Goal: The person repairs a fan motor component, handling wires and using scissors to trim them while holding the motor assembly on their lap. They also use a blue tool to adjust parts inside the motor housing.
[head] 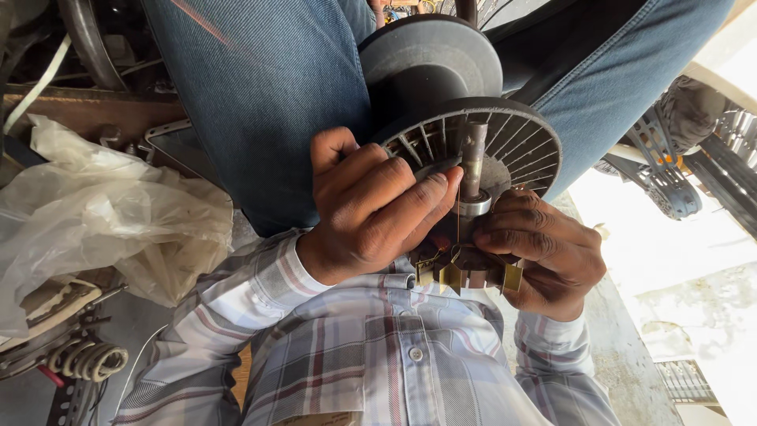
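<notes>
Crumpled clear plastic bag (95, 213) well left of the fingers; coiled spring (88, 360) below it; sandal (666, 170) far right.

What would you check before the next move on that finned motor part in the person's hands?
1. Left hand grips the rotor: ok.
2. Right hand supports it from the other side: ok.
3. Steel shaft in plain view between the hands: ok.
4. Brass-coloured tabs sit evenly: cannot tell, fingers hide part of them.
5. Bearing ring seated on the shaft: cannot tell.
6. Plastic bag lies apart from the hands: ok.
</notes>
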